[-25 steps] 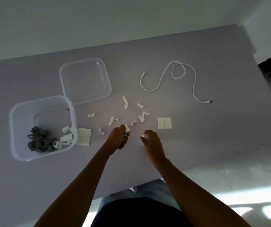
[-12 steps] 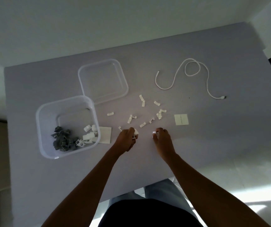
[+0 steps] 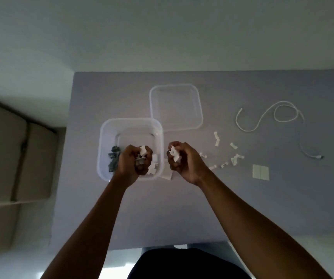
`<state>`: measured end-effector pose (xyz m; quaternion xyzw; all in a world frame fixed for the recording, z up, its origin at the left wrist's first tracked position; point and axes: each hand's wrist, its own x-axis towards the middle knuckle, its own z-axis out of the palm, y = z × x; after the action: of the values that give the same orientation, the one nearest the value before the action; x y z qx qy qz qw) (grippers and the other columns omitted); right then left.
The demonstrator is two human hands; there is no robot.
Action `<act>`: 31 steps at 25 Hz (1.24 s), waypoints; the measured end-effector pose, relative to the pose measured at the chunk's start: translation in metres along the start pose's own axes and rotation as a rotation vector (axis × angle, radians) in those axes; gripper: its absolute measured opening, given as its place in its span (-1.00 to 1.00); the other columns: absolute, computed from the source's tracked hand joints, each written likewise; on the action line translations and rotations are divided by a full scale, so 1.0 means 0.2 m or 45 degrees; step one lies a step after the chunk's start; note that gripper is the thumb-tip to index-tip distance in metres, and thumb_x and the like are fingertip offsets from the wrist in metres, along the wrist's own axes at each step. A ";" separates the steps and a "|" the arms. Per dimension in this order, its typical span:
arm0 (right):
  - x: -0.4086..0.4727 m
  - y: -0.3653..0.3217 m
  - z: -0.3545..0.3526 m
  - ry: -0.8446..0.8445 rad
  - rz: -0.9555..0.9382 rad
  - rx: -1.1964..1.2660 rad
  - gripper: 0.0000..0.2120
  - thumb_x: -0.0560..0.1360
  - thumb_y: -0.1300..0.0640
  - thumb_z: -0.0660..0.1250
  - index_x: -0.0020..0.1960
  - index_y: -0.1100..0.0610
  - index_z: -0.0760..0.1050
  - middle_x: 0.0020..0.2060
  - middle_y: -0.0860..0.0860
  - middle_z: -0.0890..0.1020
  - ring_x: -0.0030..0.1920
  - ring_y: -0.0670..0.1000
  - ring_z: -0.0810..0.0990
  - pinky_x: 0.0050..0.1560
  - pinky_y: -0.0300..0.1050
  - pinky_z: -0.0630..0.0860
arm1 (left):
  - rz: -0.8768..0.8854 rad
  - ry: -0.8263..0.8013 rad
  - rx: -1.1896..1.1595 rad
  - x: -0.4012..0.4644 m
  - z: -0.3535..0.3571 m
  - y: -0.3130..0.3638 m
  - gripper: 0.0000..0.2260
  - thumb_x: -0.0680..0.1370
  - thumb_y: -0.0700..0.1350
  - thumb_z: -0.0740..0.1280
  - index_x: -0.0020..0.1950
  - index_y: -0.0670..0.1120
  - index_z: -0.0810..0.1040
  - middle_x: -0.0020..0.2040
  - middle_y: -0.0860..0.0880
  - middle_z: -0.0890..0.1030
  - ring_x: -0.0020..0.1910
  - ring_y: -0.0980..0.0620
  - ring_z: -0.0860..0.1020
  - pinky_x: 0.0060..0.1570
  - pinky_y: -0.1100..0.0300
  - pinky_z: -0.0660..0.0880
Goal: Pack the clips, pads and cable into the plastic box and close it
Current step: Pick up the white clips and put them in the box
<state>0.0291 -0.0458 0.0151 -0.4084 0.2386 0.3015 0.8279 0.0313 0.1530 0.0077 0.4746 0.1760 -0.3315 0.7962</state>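
1. The plastic box (image 3: 109,137) sits near the table's (image 3: 182,208) left edge, grey clips (image 3: 113,160) already inside.
2. The left hand (image 3: 134,162) clutches white clips above the box; loosen the fingers low inside so nothing bounces out.
3. The right hand (image 3: 184,162) grips more clips just right of the rim; bring it over first.
4. The lid (image 3: 175,107), loose clips (image 3: 233,158), pads (image 3: 260,172) and cable (image 3: 271,115) wait rightward.

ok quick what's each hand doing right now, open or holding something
Left hand: closed on a handful of white clips, over the plastic box.
Right hand: closed on white clips, just right of the box.
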 end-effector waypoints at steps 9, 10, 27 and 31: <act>0.29 0.02 0.29 -0.288 0.114 -1.331 -0.76 0.53 0.12 0.29 -0.16 0.30 0.57 -0.35 0.14 0.52 -0.47 0.02 0.43 -0.48 -0.17 0.35 | -0.049 0.611 0.095 0.02 -0.26 0.12 -0.56 0.55 0.26 0.18 -0.36 -0.04 0.41 -0.46 -0.02 0.36 -0.56 0.07 0.23 -0.51 0.27 0.09; 0.31 0.03 0.30 -0.316 0.104 -1.515 -0.76 0.53 0.12 0.31 -0.14 0.30 0.59 -0.35 0.14 0.53 -0.47 0.00 0.45 -0.47 -0.16 0.41 | -0.052 0.655 0.116 0.04 -0.27 0.11 -0.61 0.56 0.17 0.20 -0.35 -0.05 0.42 -0.44 -0.04 0.36 -0.56 0.06 0.24 -0.51 0.26 0.10; 0.19 0.12 0.22 -0.202 -0.281 -2.007 -0.72 0.58 0.23 0.29 0.27 0.08 0.57 0.11 0.09 0.65 0.05 0.08 0.64 0.16 -0.02 0.56 | 0.110 0.597 0.617 0.14 -0.19 -0.07 -0.62 0.63 0.04 0.20 -0.13 -0.20 0.64 -0.22 -0.15 0.68 -0.19 -0.09 0.66 0.01 -0.01 0.60; 0.10 0.11 0.12 0.167 -0.621 -1.567 -0.86 0.55 0.26 0.31 -0.06 0.13 0.64 -0.16 -0.04 0.71 -0.16 -0.11 0.66 -0.02 -0.13 0.62 | 0.105 0.527 0.774 0.13 -0.13 -0.08 -0.57 0.63 0.16 0.15 -0.13 -0.04 0.71 -0.18 0.01 0.72 -0.08 0.02 0.66 0.09 0.10 0.53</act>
<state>0.0306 -0.0098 0.0031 -0.8663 -0.0266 0.1612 0.4720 0.0395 0.1619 -0.0306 0.7531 0.2074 -0.2333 0.5791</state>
